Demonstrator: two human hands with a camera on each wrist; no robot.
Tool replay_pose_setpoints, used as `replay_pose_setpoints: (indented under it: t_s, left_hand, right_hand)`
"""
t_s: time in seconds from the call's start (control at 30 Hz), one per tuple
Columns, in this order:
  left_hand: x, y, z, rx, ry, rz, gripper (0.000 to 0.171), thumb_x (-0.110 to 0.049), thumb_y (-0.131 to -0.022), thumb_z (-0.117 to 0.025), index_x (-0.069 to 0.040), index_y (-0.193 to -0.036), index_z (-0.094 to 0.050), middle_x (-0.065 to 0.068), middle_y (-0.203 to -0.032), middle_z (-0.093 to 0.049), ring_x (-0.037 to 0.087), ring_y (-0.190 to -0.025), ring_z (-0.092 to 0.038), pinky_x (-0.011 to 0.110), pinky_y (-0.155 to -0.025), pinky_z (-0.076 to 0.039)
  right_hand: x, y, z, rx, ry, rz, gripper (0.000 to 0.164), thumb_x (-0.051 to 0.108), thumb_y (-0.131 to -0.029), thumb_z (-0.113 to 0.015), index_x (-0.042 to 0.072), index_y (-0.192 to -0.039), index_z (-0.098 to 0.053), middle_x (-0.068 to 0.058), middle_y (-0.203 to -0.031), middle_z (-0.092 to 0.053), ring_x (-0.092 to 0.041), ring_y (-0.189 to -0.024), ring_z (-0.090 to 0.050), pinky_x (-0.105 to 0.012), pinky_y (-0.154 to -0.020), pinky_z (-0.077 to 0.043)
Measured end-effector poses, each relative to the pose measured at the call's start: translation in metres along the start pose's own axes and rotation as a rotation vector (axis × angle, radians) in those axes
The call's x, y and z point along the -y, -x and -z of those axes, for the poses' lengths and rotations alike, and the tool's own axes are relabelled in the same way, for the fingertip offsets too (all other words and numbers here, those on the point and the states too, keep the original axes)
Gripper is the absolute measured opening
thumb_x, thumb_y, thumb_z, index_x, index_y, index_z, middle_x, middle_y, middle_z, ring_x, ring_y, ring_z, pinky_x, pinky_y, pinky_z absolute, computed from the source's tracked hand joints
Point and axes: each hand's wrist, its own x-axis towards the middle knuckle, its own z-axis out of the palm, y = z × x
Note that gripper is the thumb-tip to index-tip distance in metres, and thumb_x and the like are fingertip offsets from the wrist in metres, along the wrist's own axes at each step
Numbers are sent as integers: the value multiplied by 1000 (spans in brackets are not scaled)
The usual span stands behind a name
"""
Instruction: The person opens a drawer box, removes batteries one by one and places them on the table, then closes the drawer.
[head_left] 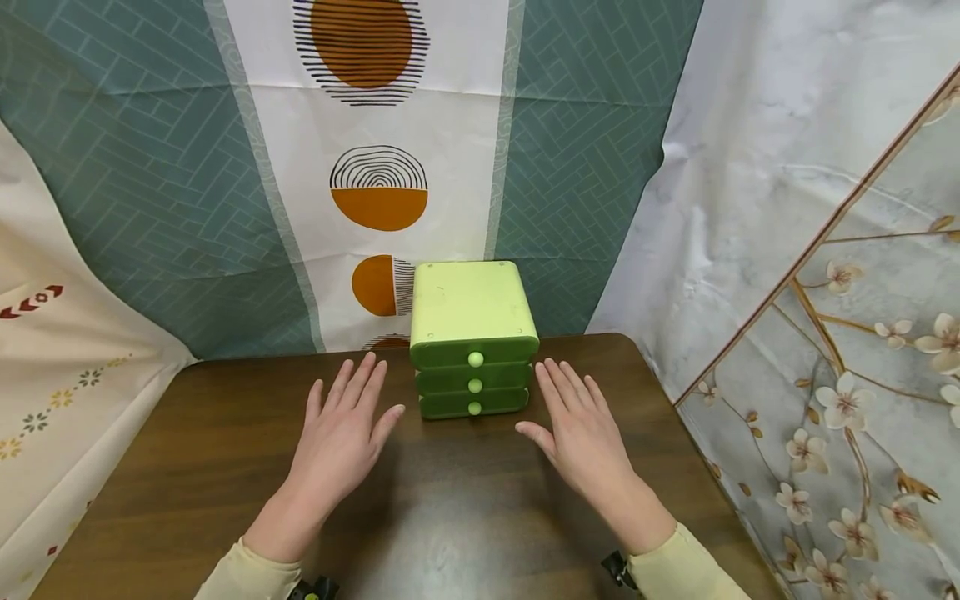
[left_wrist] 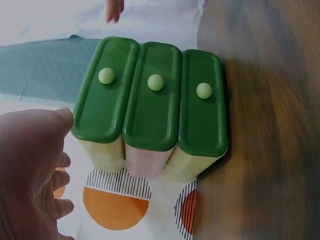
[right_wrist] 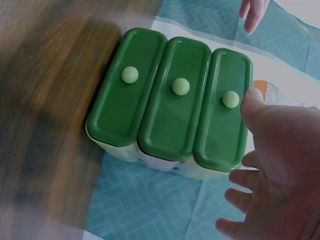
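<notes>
A small three-drawer box (head_left: 472, 304) with a pale green top stands at the back of the brown table. Its dark green drawer fronts (left_wrist: 150, 100), each with a round light green knob (right_wrist: 180, 86), are all pushed in. To the left of the box, my left hand (head_left: 341, 442) is held above the table, palm down, fingers straight and thumb out. My right hand (head_left: 581, 433) mirrors it on the right side, fingertips close to the box's edge in the head view. Neither hand holds anything.
The brown wooden table (head_left: 450, 517) has rounded back corners. Behind it hangs a teal and white cloth (head_left: 465, 125) with orange and black shapes. A flowered cloth (head_left: 810, 400) hangs on the right, and a cream patterned cloth (head_left: 67, 350) on the left.
</notes>
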Motion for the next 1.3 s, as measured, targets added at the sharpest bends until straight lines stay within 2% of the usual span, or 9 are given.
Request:
replay_pose_setpoints:
  t_s: [0.77, 1.3]
  left_hand:
    - [-3, -17, 4, -26, -10, -34, 75, -48, -114, -58, -9, -174, -34, 13, -180, -29, 43, -166, -23, 74, -127, -10]
    - [-9, -33, 5, -6, -5, -46, 74, -50, -115, -54, -9, -174, -35, 12, -181, -28, 43, -166, -22, 72, -128, -11]
  right_hand:
    - [-1, -20, 6, -18, 19, 27, 90, 53, -104, -73, 1, -170, -40, -20, -171, -44, -39, -162, -36, -62, -129, -27]
    - [0, -33, 8, -26, 36, 35, 88, 52, -105, -72, 0, -170, -41, -22, -171, -44, -39, -160, -38, -62, -128, -29]
